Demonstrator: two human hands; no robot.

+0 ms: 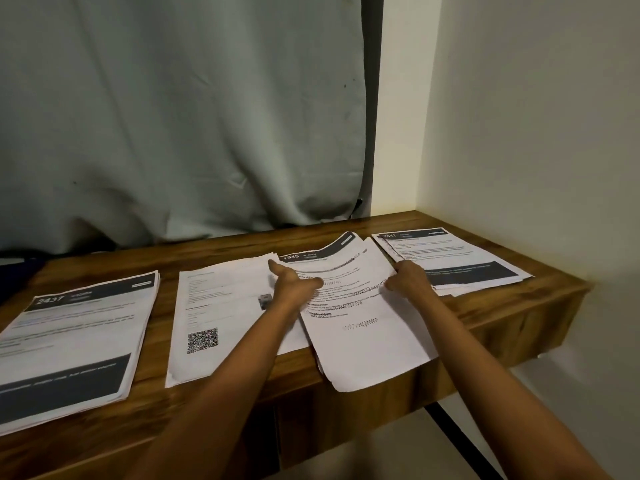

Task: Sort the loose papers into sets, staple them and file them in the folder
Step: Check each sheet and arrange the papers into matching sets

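Several paper stacks lie on the wooden desk (263, 240). The middle stack headed 1345 (360, 327) is tilted and overhangs the desk's front edge, its top right corner curling up. My left hand (292, 284) lies flat on its left edge, fingers straight. My right hand (408, 277) grips its right edge, fingers curled round the sheets. A stack headed 2437 (74, 337) sits at the left. A stack with a QR code (214, 306) lies beside my left arm. A stack headed 2641 (453, 258) is at the right. No stapler or folder shows.
A grey curtain (180, 116) hangs behind the desk. A white wall (536, 133) closes the right side, close to the desk's right end. A small dark object (265, 301) rests on the QR-code stack near my left wrist. A black desk leg (460, 441) runs below.
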